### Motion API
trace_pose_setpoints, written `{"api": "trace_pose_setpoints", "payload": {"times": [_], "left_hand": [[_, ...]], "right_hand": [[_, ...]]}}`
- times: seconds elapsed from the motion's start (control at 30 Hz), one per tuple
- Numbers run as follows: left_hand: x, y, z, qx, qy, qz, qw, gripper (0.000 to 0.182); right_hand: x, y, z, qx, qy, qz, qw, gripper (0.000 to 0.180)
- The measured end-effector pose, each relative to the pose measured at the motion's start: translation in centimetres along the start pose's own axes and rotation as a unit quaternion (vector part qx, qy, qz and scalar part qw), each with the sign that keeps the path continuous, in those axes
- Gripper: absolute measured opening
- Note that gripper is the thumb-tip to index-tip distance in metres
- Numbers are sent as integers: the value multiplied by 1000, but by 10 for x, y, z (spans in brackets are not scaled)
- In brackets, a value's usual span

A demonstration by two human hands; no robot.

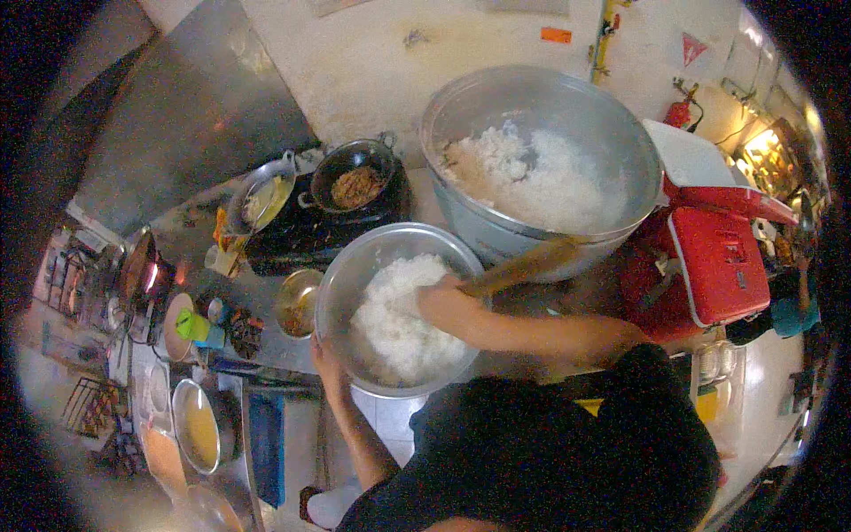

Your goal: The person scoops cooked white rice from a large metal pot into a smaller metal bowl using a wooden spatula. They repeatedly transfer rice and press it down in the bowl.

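A large metal bowl [336, 292] in front of me holds a heap of white rice [392, 326]. My left hand [324, 359] grips the bowl's left rim from outside. Over the rice, my right hand [440, 296] is closed around a long wooden utensil [532, 265], and both are blurred. The utensil's shaft slants up to the right, across the front of a big metal pot [459, 206]; its other end is hidden at the hand and the rice. More rice [565, 176] lies inside the pot, with some steam or haze above it.
A black wok [326, 166] with brown food and a metal pan [276, 173] stand on the stove behind. Left of the bowl is a small metal bowl [292, 292]. An opened red cooler [721, 266] stands right. A pot of yellow liquid [199, 425] sits lower left.
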State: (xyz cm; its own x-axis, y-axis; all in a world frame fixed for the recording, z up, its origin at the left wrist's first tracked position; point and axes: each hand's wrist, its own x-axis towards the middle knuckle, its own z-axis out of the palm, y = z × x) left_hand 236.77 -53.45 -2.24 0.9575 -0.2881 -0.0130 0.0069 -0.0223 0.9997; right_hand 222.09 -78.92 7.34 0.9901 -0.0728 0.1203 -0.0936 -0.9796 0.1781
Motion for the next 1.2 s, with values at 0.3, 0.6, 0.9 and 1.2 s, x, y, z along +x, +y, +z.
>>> {"api": "trace_pose_setpoints", "payload": {"times": [0.3, 0.6, 0.9, 1.2], "left_hand": [[3, -34, -27, 155, 54, 21, 986, 46], [14, -60, -36, 157, 38, 29, 986, 50], [8, -42, -32, 131, 80, 15, 988, 43], [12, -49, -47, 195, 37, 14, 980, 44]], "right_hand": [[-43, 116, -170, 49, -51, 26, 997, 54], [-30, 295, -197, -98, 24, 269, 958, 62], [7, 217, -177, -34, -16, 189, 981, 59], [-2, 234, -207, -68, -22, 86, 994, 48]]}}
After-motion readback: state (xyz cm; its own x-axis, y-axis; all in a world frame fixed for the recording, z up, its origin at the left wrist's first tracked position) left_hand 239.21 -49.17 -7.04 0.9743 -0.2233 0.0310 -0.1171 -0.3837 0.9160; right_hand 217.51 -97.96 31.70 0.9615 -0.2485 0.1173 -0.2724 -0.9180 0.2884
